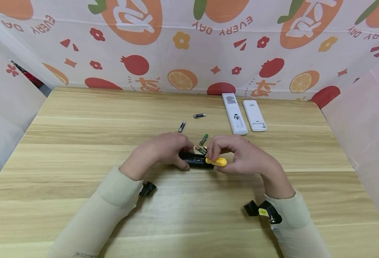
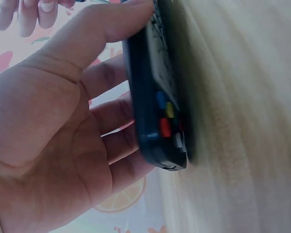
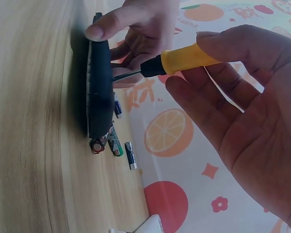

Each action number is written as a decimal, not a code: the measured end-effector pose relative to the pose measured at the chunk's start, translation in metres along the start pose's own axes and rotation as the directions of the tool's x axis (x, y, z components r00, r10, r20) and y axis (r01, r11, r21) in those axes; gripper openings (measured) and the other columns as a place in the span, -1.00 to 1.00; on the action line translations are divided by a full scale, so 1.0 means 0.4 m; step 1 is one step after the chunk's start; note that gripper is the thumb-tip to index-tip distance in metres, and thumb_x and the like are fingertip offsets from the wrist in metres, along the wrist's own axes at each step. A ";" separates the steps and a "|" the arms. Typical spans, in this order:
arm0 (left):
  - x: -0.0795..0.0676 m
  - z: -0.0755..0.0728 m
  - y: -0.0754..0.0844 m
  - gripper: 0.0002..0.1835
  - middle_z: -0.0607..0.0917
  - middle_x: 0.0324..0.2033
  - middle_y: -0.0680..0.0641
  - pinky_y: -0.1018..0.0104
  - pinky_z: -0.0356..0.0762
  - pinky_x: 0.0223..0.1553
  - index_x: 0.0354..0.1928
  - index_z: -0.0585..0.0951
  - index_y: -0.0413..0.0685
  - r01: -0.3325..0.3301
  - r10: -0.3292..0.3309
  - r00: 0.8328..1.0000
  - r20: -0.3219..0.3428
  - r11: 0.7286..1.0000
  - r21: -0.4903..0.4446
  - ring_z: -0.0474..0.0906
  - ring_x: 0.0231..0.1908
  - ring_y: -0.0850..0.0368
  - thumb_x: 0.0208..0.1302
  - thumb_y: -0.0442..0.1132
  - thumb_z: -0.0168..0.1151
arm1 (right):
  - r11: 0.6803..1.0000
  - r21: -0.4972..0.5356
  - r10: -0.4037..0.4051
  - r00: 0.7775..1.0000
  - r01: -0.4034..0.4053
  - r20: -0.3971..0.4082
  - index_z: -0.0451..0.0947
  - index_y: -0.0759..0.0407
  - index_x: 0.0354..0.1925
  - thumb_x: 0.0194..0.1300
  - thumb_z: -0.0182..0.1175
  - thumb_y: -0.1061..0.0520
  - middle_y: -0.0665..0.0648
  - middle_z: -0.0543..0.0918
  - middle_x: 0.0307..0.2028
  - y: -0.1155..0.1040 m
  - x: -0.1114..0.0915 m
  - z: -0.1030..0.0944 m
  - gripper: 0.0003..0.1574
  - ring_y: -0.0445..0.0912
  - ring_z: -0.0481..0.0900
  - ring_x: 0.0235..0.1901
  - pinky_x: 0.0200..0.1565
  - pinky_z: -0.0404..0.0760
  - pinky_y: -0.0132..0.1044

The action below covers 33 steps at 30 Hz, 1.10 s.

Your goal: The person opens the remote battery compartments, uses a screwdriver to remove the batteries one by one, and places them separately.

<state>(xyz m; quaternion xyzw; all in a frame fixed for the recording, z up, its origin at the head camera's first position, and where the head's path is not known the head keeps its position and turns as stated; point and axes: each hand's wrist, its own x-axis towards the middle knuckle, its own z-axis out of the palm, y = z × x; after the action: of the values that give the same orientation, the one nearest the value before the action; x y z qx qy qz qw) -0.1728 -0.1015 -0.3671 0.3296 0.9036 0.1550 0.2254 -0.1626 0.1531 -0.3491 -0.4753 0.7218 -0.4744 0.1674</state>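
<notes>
My left hand grips a black remote control by its left end, fingers along the far edge and thumb on the near one. The remote lies button side down; its coloured buttons show at the underside in the left wrist view. In my right hand is a screwdriver with a yellow handle and black collar, pinched between thumb and fingers. Its thin shaft meets the back of the remote in the right wrist view; the very tip is hard to make out. Just beyond the remote lie small batteries, partly hidden by my right hand.
More loose batteries lie farther back, one dark, one beside my left hand, one green-ended. Two white remotes lie back up near the table's far edge. A fruit-patterned cloth hangs behind the wooden table.
</notes>
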 end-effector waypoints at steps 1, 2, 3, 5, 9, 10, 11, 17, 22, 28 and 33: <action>0.002 0.001 0.001 -0.70 0.62 -0.38 0.13 0.26 0.44 -0.27 -0.26 0.67 0.12 0.003 -0.003 1.000 0.000 1.000 0.003 0.46 -0.37 0.18 0.03 0.02 0.54 | 1.000 0.008 0.006 1.000 -0.006 -0.009 0.56 0.00 -0.35 0.09 0.40 0.41 0.00 0.65 -0.23 0.000 -0.001 -0.001 -0.66 -0.09 0.58 -0.09 0.00 0.60 -0.19; 0.003 0.002 0.002 -0.68 0.61 -0.38 0.13 0.26 0.43 -0.27 -0.25 0.66 0.12 0.011 -0.011 1.000 0.003 1.000 0.008 0.46 -0.36 0.17 0.02 0.03 0.56 | 1.000 0.013 0.013 1.000 -0.012 -0.022 0.57 0.01 -0.32 0.09 0.40 0.41 0.01 0.66 -0.23 -0.001 -0.001 -0.002 -0.66 -0.09 0.58 -0.09 -0.01 0.61 -0.19; 0.004 0.003 0.003 -0.67 0.60 -0.37 0.13 0.25 0.43 -0.26 -0.26 0.65 0.12 0.017 -0.017 1.000 0.004 1.000 0.013 0.45 -0.34 0.17 0.01 0.03 0.57 | 1.000 0.019 0.020 0.999 -0.020 -0.037 0.58 0.02 -0.29 0.09 0.41 0.41 0.02 0.66 -0.22 -0.002 -0.002 -0.003 -0.66 -0.09 0.59 -0.09 -0.02 0.63 -0.18; 0.006 0.005 0.006 -0.63 0.58 -0.36 0.11 0.24 0.41 -0.25 -0.26 0.62 0.13 0.028 -0.028 1.000 0.003 0.999 0.022 0.44 -0.32 0.15 -0.02 0.03 0.59 | 0.999 0.020 0.030 0.997 -0.029 -0.074 0.59 0.04 -0.24 0.11 0.42 0.37 0.02 0.67 -0.20 -0.004 -0.003 -0.003 -0.67 -0.08 0.59 -0.09 -0.05 0.66 -0.15; 0.007 0.010 0.010 -0.58 0.55 -0.32 0.08 0.22 0.39 -0.23 -0.23 0.56 0.14 0.054 -0.054 0.999 0.004 0.998 0.029 0.43 -0.29 0.11 -0.05 0.01 0.61 | 0.999 -0.005 0.042 0.989 -0.043 -0.140 0.59 0.02 -0.21 0.13 0.45 0.31 -0.02 0.67 -0.22 -0.006 -0.002 -0.006 -0.68 -0.09 0.61 -0.16 -0.11 0.70 -0.14; 0.007 0.011 0.010 -0.56 0.55 -0.31 0.08 0.21 0.39 -0.23 -0.22 0.55 0.14 0.061 -0.061 0.998 0.004 0.998 0.031 0.43 -0.28 0.11 -0.05 0.02 0.61 | 0.999 -0.011 0.045 0.988 -0.047 -0.150 0.59 0.01 -0.21 0.13 0.46 0.30 -0.04 0.67 -0.22 -0.007 -0.001 -0.007 -0.68 -0.09 0.61 -0.17 -0.13 0.70 -0.15; 0.007 0.012 0.011 -0.56 0.54 -0.30 0.08 0.21 0.39 -0.23 -0.20 0.55 0.15 0.069 -0.069 0.998 0.004 0.997 0.031 0.43 -0.27 0.10 -0.05 0.02 0.61 | 0.999 -0.013 0.048 0.986 -0.051 -0.158 0.59 0.01 -0.20 0.13 0.46 0.29 -0.04 0.67 -0.22 -0.007 -0.001 -0.007 -0.68 -0.09 0.61 -0.18 -0.14 0.70 -0.15; 0.009 0.017 0.008 -0.53 0.54 -0.27 0.07 0.19 0.41 -0.20 -0.16 0.55 0.17 0.085 -0.085 0.996 0.006 0.996 0.022 0.44 -0.26 0.09 -0.05 0.03 0.61 | 0.997 -0.011 0.069 0.983 -0.072 -0.169 0.59 -0.01 -0.19 0.14 0.46 0.27 -0.05 0.66 -0.22 -0.007 0.000 -0.008 -0.68 -0.08 0.60 -0.19 -0.19 0.71 -0.16; 0.011 0.020 0.005 -0.52 0.54 -0.27 0.08 0.20 0.41 -0.19 -0.15 0.55 0.18 0.084 -0.084 0.996 0.005 0.996 0.014 0.44 -0.25 0.10 -0.06 0.03 0.62 | 0.997 -0.005 0.070 0.982 -0.072 -0.172 0.59 -0.03 -0.19 0.14 0.46 0.27 -0.04 0.66 -0.21 -0.005 0.002 -0.007 -0.67 -0.09 0.61 -0.21 -0.22 0.71 -0.15; 0.011 0.021 0.006 -0.52 0.53 -0.27 0.07 0.20 0.40 -0.19 -0.15 0.54 0.19 0.091 -0.091 0.996 0.007 0.996 0.013 0.43 -0.25 0.09 -0.06 0.03 0.62 | 0.997 -0.001 0.071 0.982 -0.072 -0.175 0.58 -0.01 -0.19 0.15 0.46 0.27 -0.02 0.66 -0.21 -0.005 0.004 -0.002 -0.69 -0.08 0.61 -0.22 -0.25 0.72 -0.16; 0.010 0.020 0.009 -0.52 0.53 -0.26 0.06 0.21 0.40 -0.20 -0.15 0.54 0.19 0.094 -0.094 0.996 0.006 0.995 0.010 0.43 -0.25 0.09 -0.06 0.02 0.62 | 0.997 0.003 0.079 0.979 -0.080 -0.190 0.58 0.02 -0.20 0.14 0.45 0.28 0.00 0.66 -0.21 -0.006 0.004 -0.001 -0.69 -0.07 0.62 -0.23 -0.26 0.72 -0.16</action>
<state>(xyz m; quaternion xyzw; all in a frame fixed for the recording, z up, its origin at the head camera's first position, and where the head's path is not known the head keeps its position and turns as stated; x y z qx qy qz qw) -0.1694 -0.0953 -0.3734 0.2880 0.9182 0.1389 0.2336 -0.1623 0.1517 -0.3465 -0.3990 0.7541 -0.5088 0.1154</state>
